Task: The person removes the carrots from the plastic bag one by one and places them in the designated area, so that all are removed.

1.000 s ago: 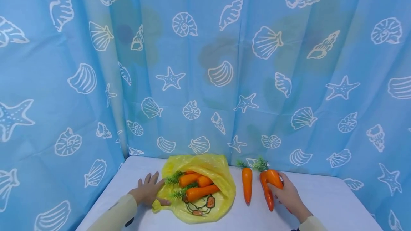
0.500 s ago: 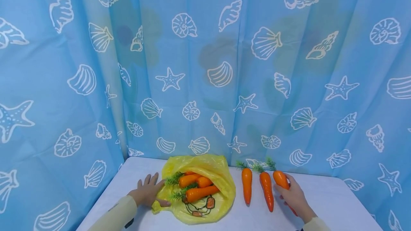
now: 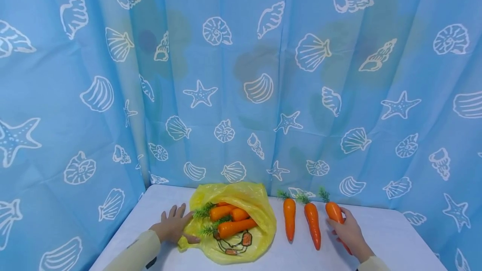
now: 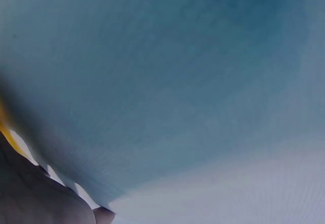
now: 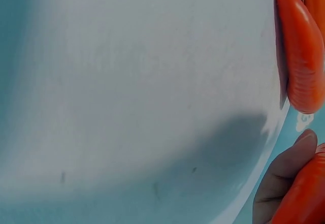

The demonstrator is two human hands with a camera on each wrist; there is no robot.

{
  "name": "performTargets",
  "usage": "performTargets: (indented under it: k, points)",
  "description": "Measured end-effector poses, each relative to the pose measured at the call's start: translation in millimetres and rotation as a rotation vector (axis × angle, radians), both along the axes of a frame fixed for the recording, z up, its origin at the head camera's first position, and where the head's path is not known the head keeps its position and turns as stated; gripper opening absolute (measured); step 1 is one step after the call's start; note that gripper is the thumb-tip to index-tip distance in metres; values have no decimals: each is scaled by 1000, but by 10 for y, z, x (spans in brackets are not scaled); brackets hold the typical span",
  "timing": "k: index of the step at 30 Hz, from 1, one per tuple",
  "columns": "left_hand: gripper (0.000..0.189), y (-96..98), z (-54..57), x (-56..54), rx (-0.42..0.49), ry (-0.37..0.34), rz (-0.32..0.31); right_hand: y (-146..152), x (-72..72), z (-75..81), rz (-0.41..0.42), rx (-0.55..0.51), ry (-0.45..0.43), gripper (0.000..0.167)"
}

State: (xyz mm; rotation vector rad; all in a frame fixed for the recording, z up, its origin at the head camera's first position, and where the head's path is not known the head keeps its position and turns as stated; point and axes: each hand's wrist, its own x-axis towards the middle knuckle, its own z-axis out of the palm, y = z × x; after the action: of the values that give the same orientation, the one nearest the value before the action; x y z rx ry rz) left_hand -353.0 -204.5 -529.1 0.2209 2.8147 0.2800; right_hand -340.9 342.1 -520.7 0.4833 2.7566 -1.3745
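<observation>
In the head view my right hand [image 3: 350,233] grips an orange carrot [image 3: 333,211] with a green leafy top, at the right end of a row. The right wrist view shows fingers curled against that carrot [image 5: 304,198], with another carrot lying on the table. To its left lie two more carrots, one in the middle [image 3: 312,225] and one at the left [image 3: 289,219], tips toward me. My left hand [image 3: 173,223] has its fingers spread, the thumb on the edge of a yellow plastic bag [image 3: 263,212]. Several carrots [image 3: 237,226] stick out of the bag's opening, leafy ends leftward.
A white table [image 3: 361,210] carries everything. Behind and to the left hangs a blue curtain [image 3: 233,108] with white shell and starfish prints. The left wrist view is mostly blurred curtain and table, with part of the left hand [image 4: 40,198] in its corner.
My right hand has moved the held carrot rightward, from against the middle carrot to a spot apart from it. The left hand and the bag stay where they were.
</observation>
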Motion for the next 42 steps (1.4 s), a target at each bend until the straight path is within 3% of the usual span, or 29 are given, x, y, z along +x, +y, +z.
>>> performTargets:
  k: [14,29,42]
  points:
    - [112,-17,-40,-26,-18,-4,3,36,-38,-136,-101,115,-43,80]
    - [114,-46,-129,-80,22,7,19,42,-58,-202,-128,113,-67,78]
    - [112,-27,-61,-37,-8,13,-1,44,-45,-208,-112,130,-73,77]
